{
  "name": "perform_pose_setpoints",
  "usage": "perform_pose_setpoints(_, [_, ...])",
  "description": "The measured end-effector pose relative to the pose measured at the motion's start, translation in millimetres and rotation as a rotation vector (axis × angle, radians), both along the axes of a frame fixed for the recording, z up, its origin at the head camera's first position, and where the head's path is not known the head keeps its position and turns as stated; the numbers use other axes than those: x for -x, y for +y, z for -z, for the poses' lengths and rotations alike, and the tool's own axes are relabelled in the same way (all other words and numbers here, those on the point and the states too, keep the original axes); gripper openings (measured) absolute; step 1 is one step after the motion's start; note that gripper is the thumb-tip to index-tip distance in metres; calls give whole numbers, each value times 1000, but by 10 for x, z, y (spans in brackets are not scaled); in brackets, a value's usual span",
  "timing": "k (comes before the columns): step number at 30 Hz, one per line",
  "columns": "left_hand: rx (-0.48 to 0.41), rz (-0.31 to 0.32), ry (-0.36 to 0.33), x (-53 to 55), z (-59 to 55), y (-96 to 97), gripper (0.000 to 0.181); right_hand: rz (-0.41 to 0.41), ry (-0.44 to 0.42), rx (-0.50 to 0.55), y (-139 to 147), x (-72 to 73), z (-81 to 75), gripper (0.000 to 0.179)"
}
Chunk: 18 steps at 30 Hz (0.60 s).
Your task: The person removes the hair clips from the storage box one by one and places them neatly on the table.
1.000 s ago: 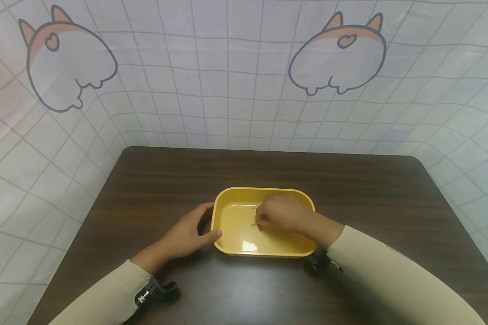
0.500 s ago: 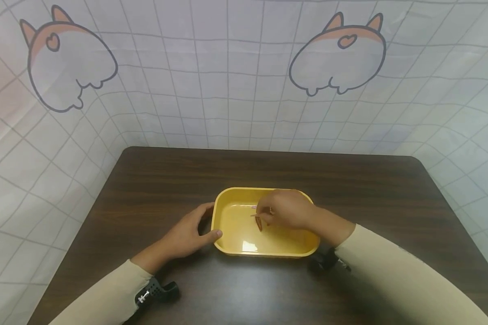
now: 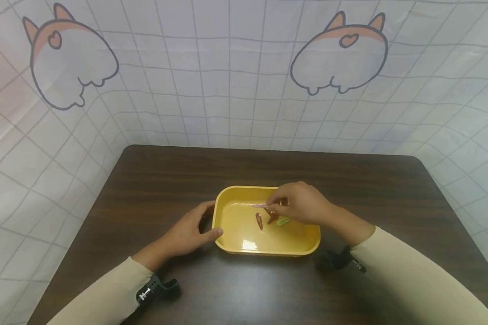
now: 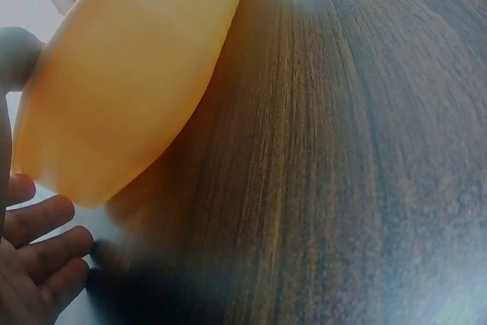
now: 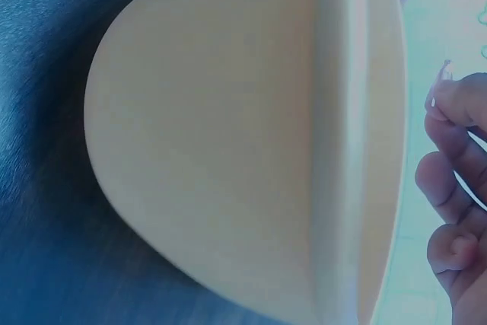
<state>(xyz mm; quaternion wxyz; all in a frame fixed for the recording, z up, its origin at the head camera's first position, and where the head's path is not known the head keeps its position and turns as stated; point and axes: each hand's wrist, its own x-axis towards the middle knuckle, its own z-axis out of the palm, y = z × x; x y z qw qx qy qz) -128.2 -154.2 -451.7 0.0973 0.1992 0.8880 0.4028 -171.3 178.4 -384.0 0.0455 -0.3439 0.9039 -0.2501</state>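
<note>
Tray (image 3: 236,225) rests on woodgrain table (image 3: 175,180), gridded cloth (image 3: 213,85) behind.

The left arm (image 3: 97,295), in a plain cream cloth sleeve, reaches forward and inward from the lower left to a bare wrist; the left hand (image 3: 189,232) has its thumb (image 3: 211,235) stretched apart from its gently bent fingers (image 4: 42,218). The matching cream-sleeved right arm (image 3: 423,277) slants in from the lower right. The right hand (image 3: 302,203) shows its back, thumb and forefinger brought together in a pinch; the remaining fingers seem loosely curled, though the right wrist view crops them.
</note>
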Motion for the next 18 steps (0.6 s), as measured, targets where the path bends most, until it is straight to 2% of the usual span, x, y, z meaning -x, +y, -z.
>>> perform_pose_setpoints(8, [3, -8, -12, -8, -6, 0, 77, 80, -21, 12, 189, -32, -46, 11])
perform_pose_setpoints(14, [4, -4, -9, -18, -14, 5, 77, 119, 22, -5, 322, -42, -55, 12])
perform_pose_setpoints(18, [5, -6, -16, -24, -18, 14, 76, 176, 11, -3, 418, -53, -54, 13])
